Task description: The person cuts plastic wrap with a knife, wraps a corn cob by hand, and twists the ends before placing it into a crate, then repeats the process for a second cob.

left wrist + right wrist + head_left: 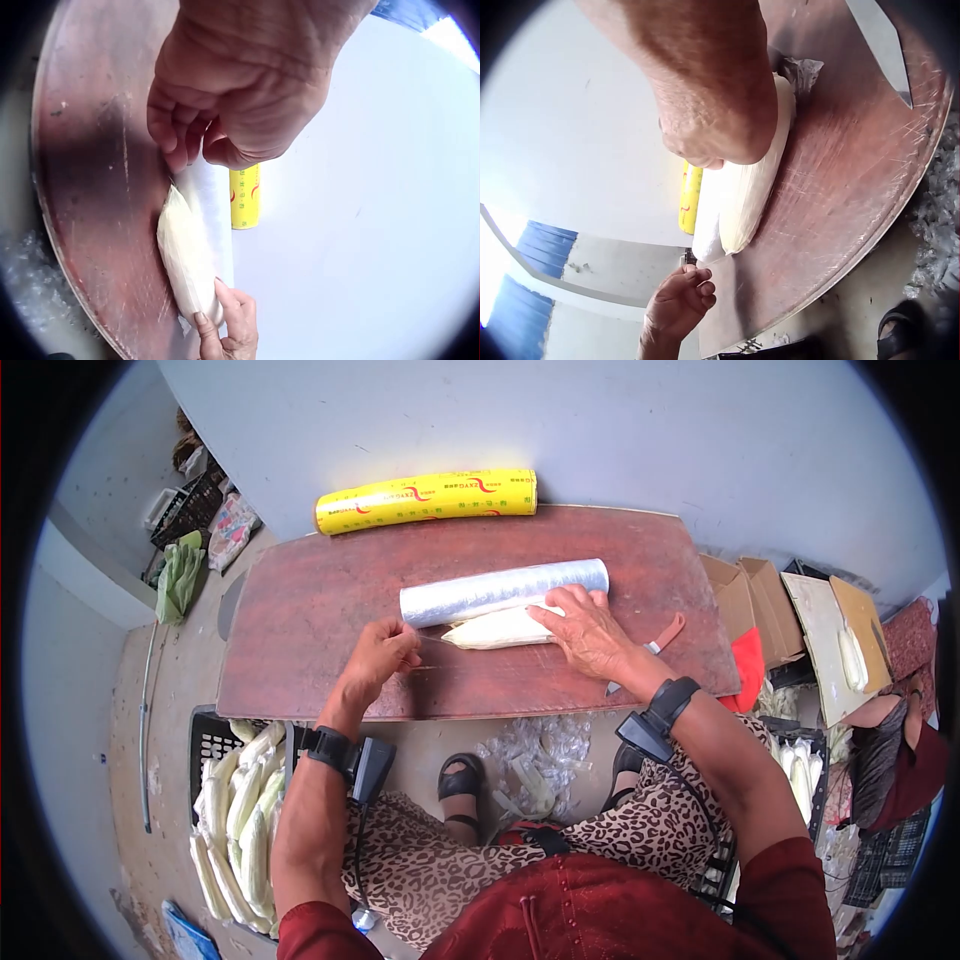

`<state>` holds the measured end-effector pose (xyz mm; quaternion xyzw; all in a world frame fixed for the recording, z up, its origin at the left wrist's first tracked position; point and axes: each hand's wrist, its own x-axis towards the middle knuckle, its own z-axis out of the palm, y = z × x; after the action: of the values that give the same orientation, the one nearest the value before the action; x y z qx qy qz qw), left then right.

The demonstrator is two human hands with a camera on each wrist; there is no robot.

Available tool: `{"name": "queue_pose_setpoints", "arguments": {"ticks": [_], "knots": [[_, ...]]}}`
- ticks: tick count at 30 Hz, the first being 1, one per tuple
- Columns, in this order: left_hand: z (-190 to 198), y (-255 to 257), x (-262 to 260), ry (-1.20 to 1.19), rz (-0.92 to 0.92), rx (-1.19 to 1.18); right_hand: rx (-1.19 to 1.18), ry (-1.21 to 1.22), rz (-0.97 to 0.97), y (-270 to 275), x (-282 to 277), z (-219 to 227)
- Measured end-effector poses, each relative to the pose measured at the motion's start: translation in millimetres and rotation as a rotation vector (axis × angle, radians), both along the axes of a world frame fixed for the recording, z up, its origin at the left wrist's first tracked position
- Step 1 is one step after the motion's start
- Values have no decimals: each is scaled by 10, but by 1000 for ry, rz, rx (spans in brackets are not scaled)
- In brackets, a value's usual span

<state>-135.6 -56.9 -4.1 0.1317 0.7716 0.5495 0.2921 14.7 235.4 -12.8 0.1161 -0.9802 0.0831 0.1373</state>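
A pale, husked corn cob point(500, 628) lies on the brown table, along the near side of a roll of clear film point(500, 588). The right hand point(590, 630) grips the cob's right end, thumb on the near side. Off the cob's pointed left tip, the left hand point(382, 657) pinches a thin strand of film, its fingers curled. In the left wrist view the cob point(186, 259) looks wrapped in clear film, with the left hand point(240, 90) by its tip. The right wrist view shows a loose film end beside the cob point(754, 187), partly hidden by the right hand point(712, 112).
A yellow printed roll point(430, 500) lies at the table's back edge. A knife point(665, 635) rests right of the right hand. Crates of corn point(240, 810) stand beside both legs, with film scraps point(545, 750) on the floor. Cardboard boxes point(755, 610) are at the right.
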Motion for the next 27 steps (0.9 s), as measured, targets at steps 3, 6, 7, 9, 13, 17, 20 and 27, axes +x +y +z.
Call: {"name": "queue_pose_setpoints", "arguments": {"ticks": [3,6,7,9,13,17,20,27], "knots": [[17,60,-32,-89,91,138,53,-35,29,50,-35,27],[49,98,-96,-7,118,67,69,-86,36,77,-63,45],[42,104,-111,42,137,30,65,-101,37,77,-72,44],[55,132,-120,143,173,-46,70,-94,38,73,-78,37],[176,357,208,803,72,-84,71,-37,64,94,-63,14],[177,708,628,1101,-259,-110,33,-103,56,66,-31,103],[28,922,726,1169,-389,-127,-71,-104,55,128,-62,131],[-105,1106,702,1180,-378,-215,-339,-16,-117,539,-259,282]]}}
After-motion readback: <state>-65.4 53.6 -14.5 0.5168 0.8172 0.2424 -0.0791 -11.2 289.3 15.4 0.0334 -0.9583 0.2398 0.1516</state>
